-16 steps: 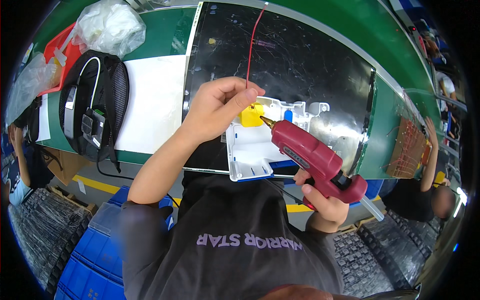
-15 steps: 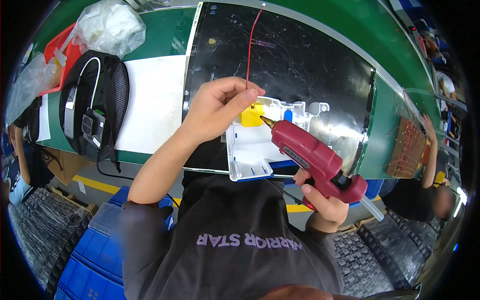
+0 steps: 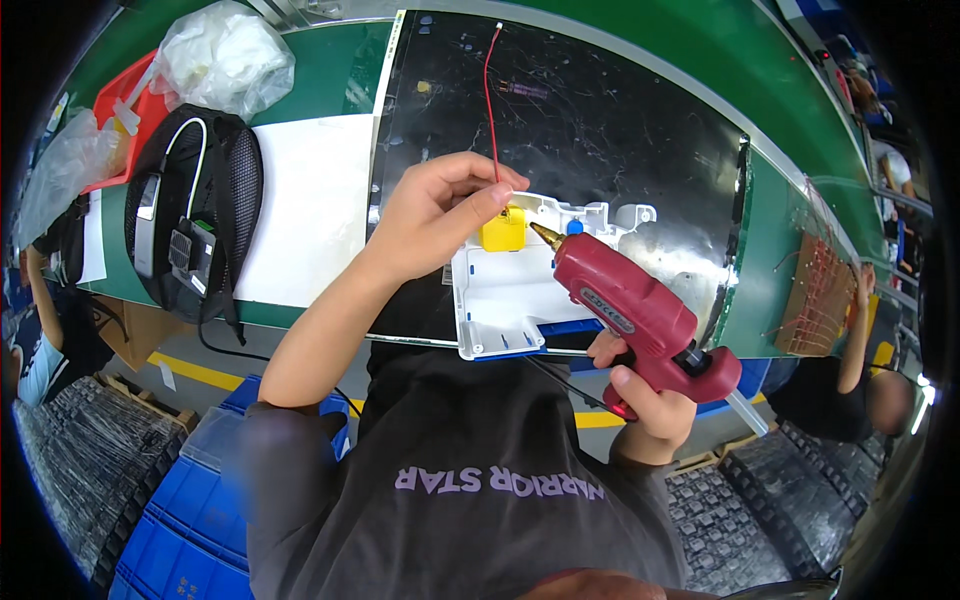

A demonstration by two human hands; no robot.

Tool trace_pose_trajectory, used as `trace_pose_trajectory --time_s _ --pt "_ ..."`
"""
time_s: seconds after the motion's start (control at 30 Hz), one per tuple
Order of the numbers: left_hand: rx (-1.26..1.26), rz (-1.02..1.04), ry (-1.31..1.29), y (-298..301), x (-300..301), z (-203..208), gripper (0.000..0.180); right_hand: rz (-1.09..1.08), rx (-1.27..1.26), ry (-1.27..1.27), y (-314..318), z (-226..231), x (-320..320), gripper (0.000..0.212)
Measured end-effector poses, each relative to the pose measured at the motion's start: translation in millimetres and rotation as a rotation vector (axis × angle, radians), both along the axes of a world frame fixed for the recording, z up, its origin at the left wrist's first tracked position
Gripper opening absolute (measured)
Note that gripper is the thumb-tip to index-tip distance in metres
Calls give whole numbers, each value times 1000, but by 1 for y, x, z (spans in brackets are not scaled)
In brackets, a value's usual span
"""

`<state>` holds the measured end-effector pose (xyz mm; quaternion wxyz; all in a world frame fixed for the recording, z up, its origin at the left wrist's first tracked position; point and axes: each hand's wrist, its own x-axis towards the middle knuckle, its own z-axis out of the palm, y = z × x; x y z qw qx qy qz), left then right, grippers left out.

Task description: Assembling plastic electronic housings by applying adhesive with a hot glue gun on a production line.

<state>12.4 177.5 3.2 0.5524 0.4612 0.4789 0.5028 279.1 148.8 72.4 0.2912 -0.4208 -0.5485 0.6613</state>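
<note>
A white plastic housing with blue parts lies at the near edge of the black work mat. In its upper part sits a yellow block. My left hand is closed at the housing's far edge beside the block, thumb and fingers pinching a thin red wire. The wire runs away over the mat to a small white connector. My right hand is wrapped round the handle of a dark red hot glue gun with a glue stick out the back. Its brass nozzle points at the block, a small gap from it.
Left of the mat lie a white sheet and a black mesh bag with devices and a white cable. Behind are a red bin and plastic bags. At right, red wires lie on cardboard; co-workers' arms show both sides.
The glue gun has drawn back a little to the right, away from the yellow block. The far end of the red wire has swung left and nearer. My left hand stays nearly still.
</note>
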Motion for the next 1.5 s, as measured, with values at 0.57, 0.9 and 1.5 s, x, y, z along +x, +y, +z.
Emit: trace_pose_trajectory --time_s 0.57,0.9,1.5 --pt "-95 -11 111 4 2 -5 23 -190 33 286 -6 9 4 38" --pt "-199 -47 28 9 6 3 23 -174 44 275 2 11 2 31" --pt "-122 64 45 18 5 27 23 -90 323 1009 2 5 61 33"
